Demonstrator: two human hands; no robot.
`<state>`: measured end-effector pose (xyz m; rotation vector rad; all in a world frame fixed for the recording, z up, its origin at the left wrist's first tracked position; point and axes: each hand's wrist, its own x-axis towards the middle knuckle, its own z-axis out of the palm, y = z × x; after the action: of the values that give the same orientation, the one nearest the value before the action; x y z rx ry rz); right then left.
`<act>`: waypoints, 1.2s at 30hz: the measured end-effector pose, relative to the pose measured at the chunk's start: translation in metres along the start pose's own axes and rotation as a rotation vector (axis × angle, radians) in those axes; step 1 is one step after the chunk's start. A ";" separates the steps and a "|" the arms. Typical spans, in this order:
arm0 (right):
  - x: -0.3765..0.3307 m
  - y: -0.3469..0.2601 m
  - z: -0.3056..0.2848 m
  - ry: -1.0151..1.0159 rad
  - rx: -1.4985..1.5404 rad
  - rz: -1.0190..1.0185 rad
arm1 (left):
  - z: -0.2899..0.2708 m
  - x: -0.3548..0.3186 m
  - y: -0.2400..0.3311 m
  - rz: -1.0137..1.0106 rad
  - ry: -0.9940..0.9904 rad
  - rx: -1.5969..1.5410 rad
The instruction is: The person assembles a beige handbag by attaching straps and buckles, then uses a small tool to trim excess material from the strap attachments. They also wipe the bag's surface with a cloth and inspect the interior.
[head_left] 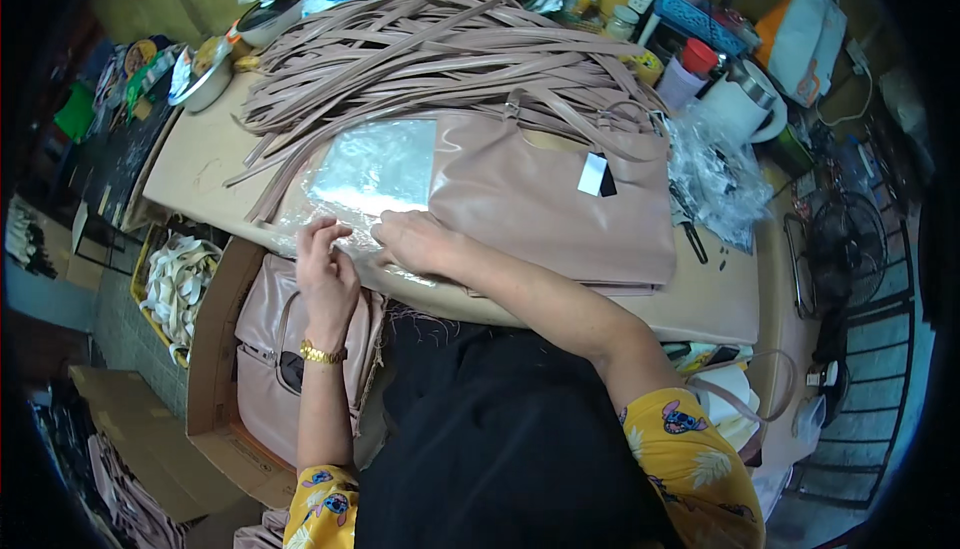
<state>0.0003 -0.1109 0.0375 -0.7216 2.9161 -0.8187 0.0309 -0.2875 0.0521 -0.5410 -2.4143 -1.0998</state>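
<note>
A clear plastic bag point(375, 164) lies shiny and partly crumpled on the table, at the left side of a dusty-pink handbag point(560, 214). My left hand point(325, 269) has its fingers bent around the near left edge of the plastic. Just to the right, my right hand point(420, 244) is closed on the plastic's near part, its forearm passing in front of the handbag. Fingertips of both hands are partly hidden. The handbag lies flat with its straps toward the far side, and a white-and-black hang tag point(593, 174) rests on it.
A big heap of pink straps point(430, 59) covers the table's far side. At right are a crumpled plastic heap point(715, 174), a white kettle point(745, 104) and small scissors point(690, 234). A cardboard box point(215, 349) holding pink handbags point(270, 359) stands below the table's left edge.
</note>
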 end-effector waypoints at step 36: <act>0.086 0.116 -0.219 0.695 -0.131 0.029 | -0.038 0.040 0.077 0.273 -0.330 0.002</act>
<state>-0.1581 0.0451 0.1765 -0.4601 3.6060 -1.0588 0.0454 -0.2638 0.1424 -1.0893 -2.5108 -0.9507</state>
